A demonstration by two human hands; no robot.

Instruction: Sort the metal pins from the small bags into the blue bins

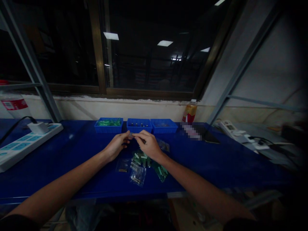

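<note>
My left hand [117, 145] and my right hand [148, 144] meet above the middle of the blue table, fingers closed in a pinch. Between their fingertips is a small, pale, greyish item [131, 136], too dim to name; it may be clear plastic. Below the hands lies a pile of green and clear packets [141, 158] with small metal pieces. Closer to me are a clear plastic bag with metal pins [137, 176], a flat one with brass-coloured pins [123, 166] and a green packet [160, 171]. Another clear bag [163, 146] is partly hidden behind my right wrist.
Three blue bins stand along the back: one with green packets [109, 123], one with small metal parts [139, 124], one with hard-to-see contents [164, 125]. A power strip [31, 141] lies left, a drink bottle [190, 112] and phone [209, 136] right. Metal posts flank the table [79, 166].
</note>
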